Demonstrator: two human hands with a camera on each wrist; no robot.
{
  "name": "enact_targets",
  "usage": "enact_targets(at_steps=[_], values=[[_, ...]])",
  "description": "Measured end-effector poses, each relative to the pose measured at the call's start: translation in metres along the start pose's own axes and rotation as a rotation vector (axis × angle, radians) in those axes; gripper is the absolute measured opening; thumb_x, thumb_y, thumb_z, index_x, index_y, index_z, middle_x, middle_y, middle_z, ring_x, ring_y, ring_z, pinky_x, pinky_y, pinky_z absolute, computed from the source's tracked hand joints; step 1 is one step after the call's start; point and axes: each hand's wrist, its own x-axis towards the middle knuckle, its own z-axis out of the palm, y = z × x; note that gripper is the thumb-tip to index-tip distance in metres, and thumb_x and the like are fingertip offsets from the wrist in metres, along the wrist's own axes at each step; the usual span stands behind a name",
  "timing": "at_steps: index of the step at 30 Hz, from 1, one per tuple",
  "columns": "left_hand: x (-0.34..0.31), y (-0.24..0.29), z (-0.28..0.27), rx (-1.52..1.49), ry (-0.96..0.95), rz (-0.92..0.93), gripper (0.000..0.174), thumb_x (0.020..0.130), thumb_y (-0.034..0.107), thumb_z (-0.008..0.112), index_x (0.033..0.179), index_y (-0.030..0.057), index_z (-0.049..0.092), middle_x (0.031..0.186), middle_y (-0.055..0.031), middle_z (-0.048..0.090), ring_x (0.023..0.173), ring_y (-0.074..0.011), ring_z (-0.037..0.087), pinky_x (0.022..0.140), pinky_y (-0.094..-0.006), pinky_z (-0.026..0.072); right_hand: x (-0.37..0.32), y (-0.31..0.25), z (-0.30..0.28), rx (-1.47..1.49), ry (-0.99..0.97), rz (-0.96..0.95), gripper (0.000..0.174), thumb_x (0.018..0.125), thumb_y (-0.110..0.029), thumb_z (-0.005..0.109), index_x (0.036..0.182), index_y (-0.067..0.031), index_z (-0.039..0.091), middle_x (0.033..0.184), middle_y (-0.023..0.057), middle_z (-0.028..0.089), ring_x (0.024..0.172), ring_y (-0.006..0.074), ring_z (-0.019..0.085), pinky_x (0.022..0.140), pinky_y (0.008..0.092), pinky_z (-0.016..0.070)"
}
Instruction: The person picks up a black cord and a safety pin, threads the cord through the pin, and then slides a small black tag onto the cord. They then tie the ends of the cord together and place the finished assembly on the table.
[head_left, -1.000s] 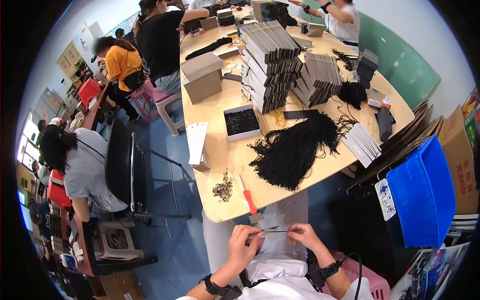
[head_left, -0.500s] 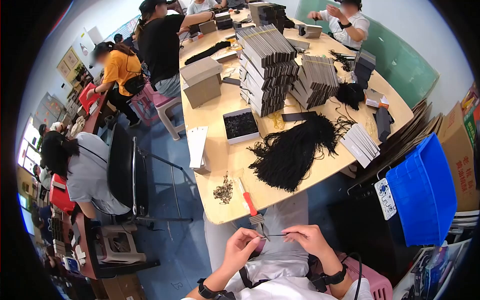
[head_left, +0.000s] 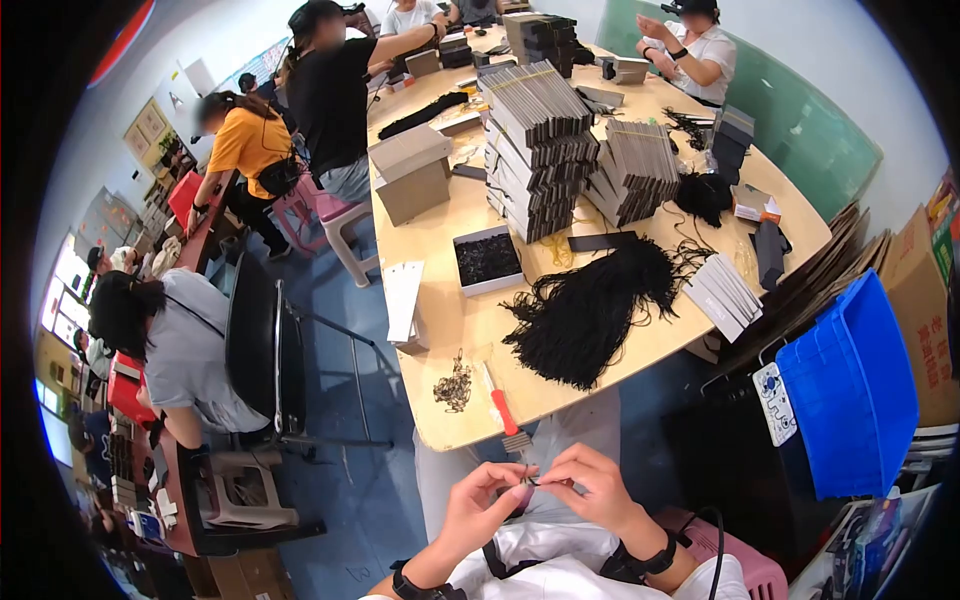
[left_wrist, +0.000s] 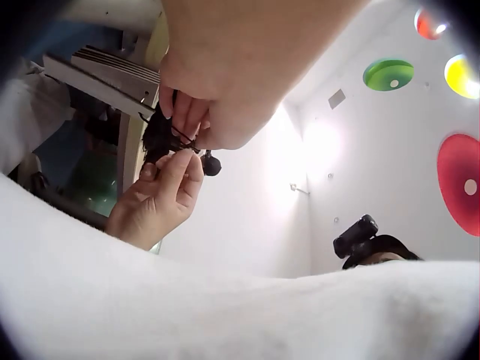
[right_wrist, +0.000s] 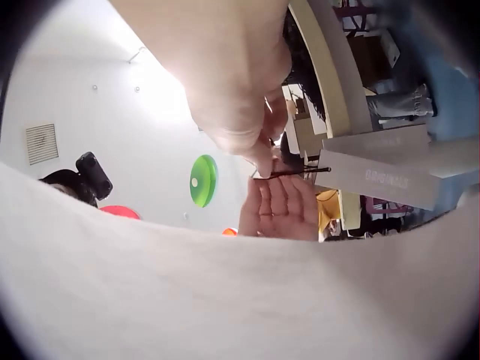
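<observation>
Above my lap my left hand (head_left: pixel 485 503) and right hand (head_left: pixel 597 490) meet, fingertips close together. Both pinch a thin black cord (right_wrist: pixel 296 172), whose dark ends stick out past the fingers in the right wrist view. In the left wrist view a small round black piece (left_wrist: pixel 212 163) hangs beside the fingertips of the right hand (left_wrist: pixel 165 199). Fingers hide most of the cord between the hands. On the near table corner lie a small heap of brass-coloured metal bits (head_left: pixel 453 388) and a red-handled tool (head_left: pixel 501 408).
A large bundle of black cords (head_left: pixel 595 320) spreads over the table (head_left: pixel 460 335). Behind it are a box of small black pieces (head_left: pixel 488 260) and tall stacks of grey cards (head_left: pixel 540 150). A blue bin (head_left: pixel 850 390) stands right. Other people work around.
My hands have come together; the cord stretched between them earlier is now mostly hidden by fingers. The pointed metal item seen at my left fingers has tilted downward and is largely hidden now.
</observation>
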Motion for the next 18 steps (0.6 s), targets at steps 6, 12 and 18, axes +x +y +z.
enact_targets(at_steps=[6,12,18], values=[[0.005,0.005,0.004,0.579,-0.060,0.179,0.020,0.078,-0.007,0.070,0.097,-0.0031,0.065,0.095,-0.0122,0.068,0.090,-0.0160,0.064,0.080,-0.0275,0.0500,-0.007,0.006,0.009,0.021,0.031,0.102,0.022,0.072,0.004,0.074,0.091,-0.0007,0.063,0.085,0.0095,0.064,0.071,0.0175,0.066,0.062,0.0255,0.0521],[0.014,0.028,0.011,0.573,0.073,0.224,0.029,0.071,-0.005,0.077,0.098,-0.0023,0.066,0.085,-0.0106,0.070,0.080,-0.0155,0.068,0.071,-0.0255,0.0501,-0.008,0.017,-0.010,0.450,0.013,0.284,0.028,0.076,0.001,0.072,0.102,-0.0012,0.062,0.098,0.0108,0.065,0.091,0.0188,0.065,0.084,0.0300,0.0510],[0.020,0.031,0.015,0.379,0.023,0.275,0.032,0.069,-0.004,0.079,0.097,-0.0036,0.064,0.091,-0.0103,0.069,0.079,-0.0150,0.068,0.073,-0.0235,0.0505,-0.006,0.014,0.018,0.172,-0.113,0.007,0.051,0.078,-0.007,0.071,0.125,-0.0043,0.051,0.107,0.0113,0.060,0.097,0.0274,0.059,0.085,0.0355,0.0463]])
